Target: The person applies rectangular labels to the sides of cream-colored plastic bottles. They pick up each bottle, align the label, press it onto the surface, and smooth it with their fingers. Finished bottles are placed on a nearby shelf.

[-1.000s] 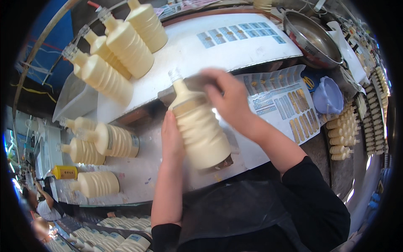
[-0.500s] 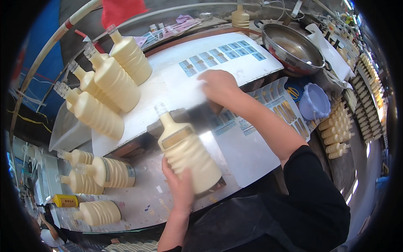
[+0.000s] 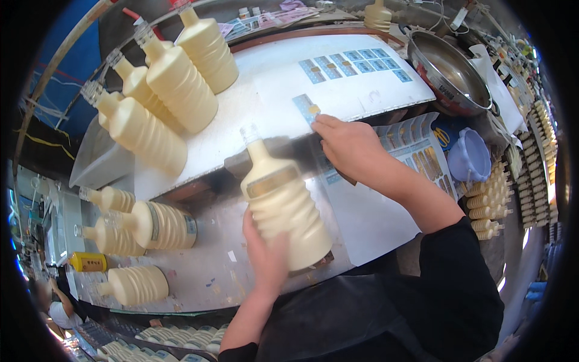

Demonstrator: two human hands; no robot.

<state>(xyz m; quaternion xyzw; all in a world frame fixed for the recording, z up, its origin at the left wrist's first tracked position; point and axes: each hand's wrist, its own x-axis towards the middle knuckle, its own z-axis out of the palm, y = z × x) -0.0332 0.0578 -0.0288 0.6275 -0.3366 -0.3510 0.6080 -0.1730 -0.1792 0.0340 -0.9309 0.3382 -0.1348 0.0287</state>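
Observation:
My left hand (image 3: 264, 250) is wrapped around the lower side of a cream-coloured ribbed bottle (image 3: 289, 211) with a clear threaded neck. A gold-brown band runs across that bottle's shoulder, and it leans toward the board. My right hand (image 3: 356, 148) pinches one corner of a small blue label (image 3: 309, 107) with a gold patch, just above the white board. Beyond it on the board, more blue labels (image 3: 356, 64) lie in rows. Under my right forearm is a sheet of printed labels (image 3: 401, 145), partly hidden.
Several cream bottles (image 3: 181, 84) stand on the white board (image 3: 265, 81) at left; others (image 3: 169, 224) stand or lie on the lower table. A yellow bottle (image 3: 88, 262) is near them. A metal pan (image 3: 449, 72) and lavender bucket (image 3: 468, 155) stand at right.
My right hand has drawn one blue label away from the row, toward me. The view has shifted slightly, and my left hand still holds the bottle.

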